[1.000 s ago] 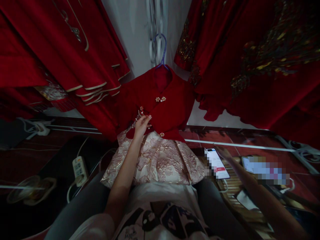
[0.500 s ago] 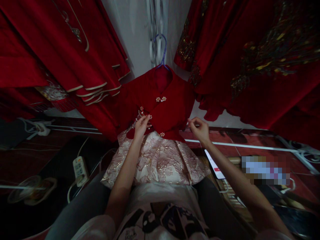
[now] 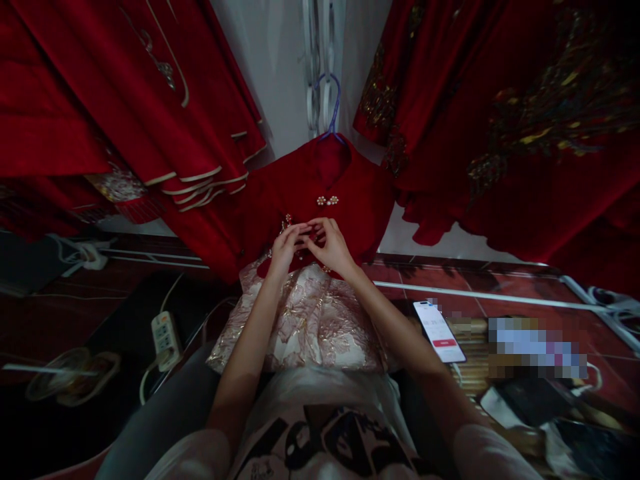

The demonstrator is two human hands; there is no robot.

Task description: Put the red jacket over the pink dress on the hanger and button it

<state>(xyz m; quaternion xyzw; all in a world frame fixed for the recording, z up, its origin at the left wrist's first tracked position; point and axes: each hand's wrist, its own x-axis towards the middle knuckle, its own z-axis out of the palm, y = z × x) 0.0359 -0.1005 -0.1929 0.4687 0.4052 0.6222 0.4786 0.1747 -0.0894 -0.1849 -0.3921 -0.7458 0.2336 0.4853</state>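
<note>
A small red dress (image 3: 350, 203) with a pink and gold brocade skirt (image 3: 310, 327) hangs on a blue hanger (image 3: 330, 107) in front of me. Pearl clasps (image 3: 327, 200) fasten its front. My left hand (image 3: 283, 248) and my right hand (image 3: 329, 245) meet at the dress's waist. Their fingertips pinch together around a beaded ornament on the red cloth. The ornament is mostly hidden by the fingers.
Larger red garments hang at the left (image 3: 125, 107) and right (image 3: 525, 120). A phone (image 3: 439, 330) with a lit screen lies on a wooden surface at my right. A white power strip (image 3: 163, 332) lies on the dark floor at the left.
My right hand has left the phone, risen across the dress's waist and joined my left hand at the beaded ornament. The left hand has stayed in place.
</note>
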